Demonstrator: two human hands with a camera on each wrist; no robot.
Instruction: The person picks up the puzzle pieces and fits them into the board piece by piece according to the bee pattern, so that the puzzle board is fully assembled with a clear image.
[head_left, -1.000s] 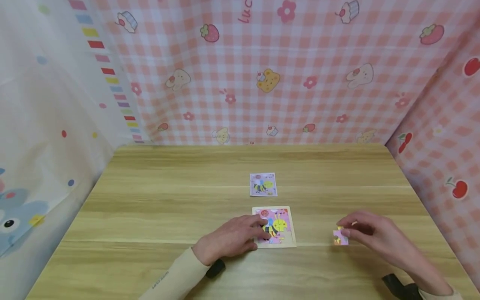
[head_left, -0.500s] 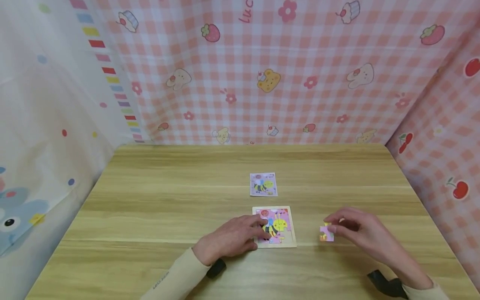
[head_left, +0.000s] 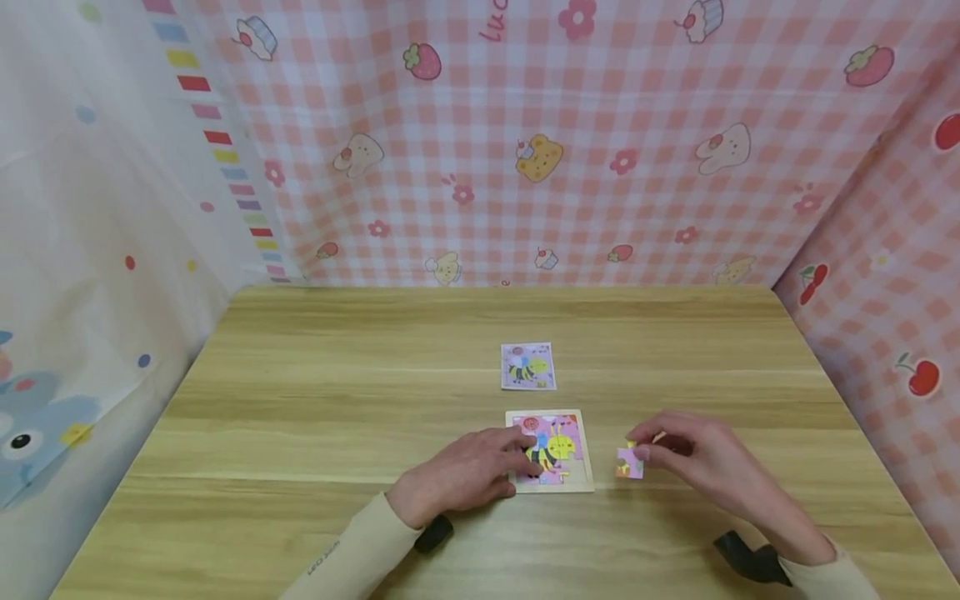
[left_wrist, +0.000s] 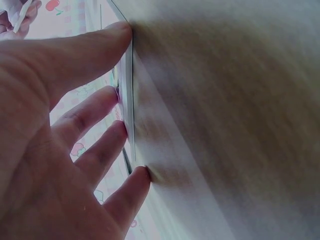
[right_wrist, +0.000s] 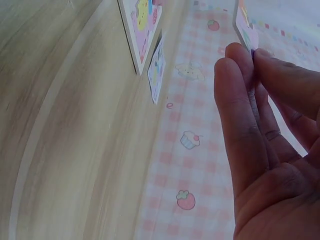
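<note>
A square bee puzzle in a pale wooden frame (head_left: 588, 475) lies on the table in the head view. Bare wood shows at its lower right corner, while pink, yellow and black pieces fill the parts that show. My left hand (head_left: 468, 471) rests on the puzzle's left side, fingers spread; in the left wrist view its thumb (left_wrist: 107, 42) lies at the frame's edge. Just right of the frame, my right hand (head_left: 697, 450) pinches a pink and yellow puzzle piece (head_left: 630, 463) between thumb and fingertips. The right wrist view shows this piece (right_wrist: 245, 25) raised above the fingertips.
A small printed card (head_left: 528, 367) with the same bee picture lies behind the frame. Pink checked cloth (head_left: 480, 167) hangs at the table's back edge, with more cloth on both sides. The wooden table (head_left: 337, 350) extends around the puzzle.
My right hand has moved left with the puzzle piece, coming close to the frame's right side. The left hand has stayed on the puzzle.
</note>
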